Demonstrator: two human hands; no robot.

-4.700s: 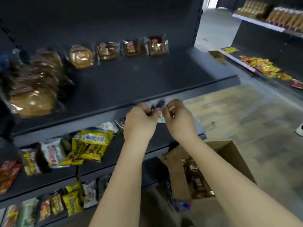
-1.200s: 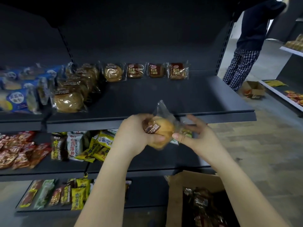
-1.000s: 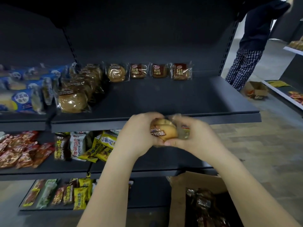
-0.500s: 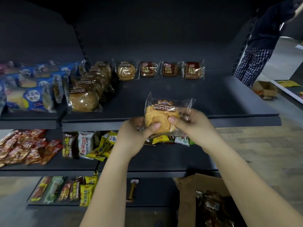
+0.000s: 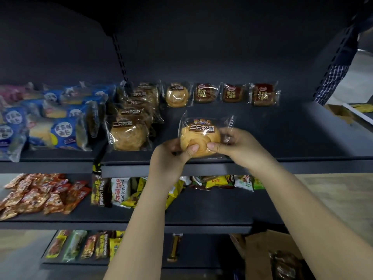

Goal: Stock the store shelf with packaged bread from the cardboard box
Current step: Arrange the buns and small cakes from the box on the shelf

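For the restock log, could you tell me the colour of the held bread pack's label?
The label is dark brown with white lettering; head view.

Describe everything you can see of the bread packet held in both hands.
The bread packet is a round golden swirled bun sealed in clear plastic with a brown label of white characters. It is held upright, label facing the camera, over the front of the dark shelf. The left hand pinches its lower left, the right hand its right side.
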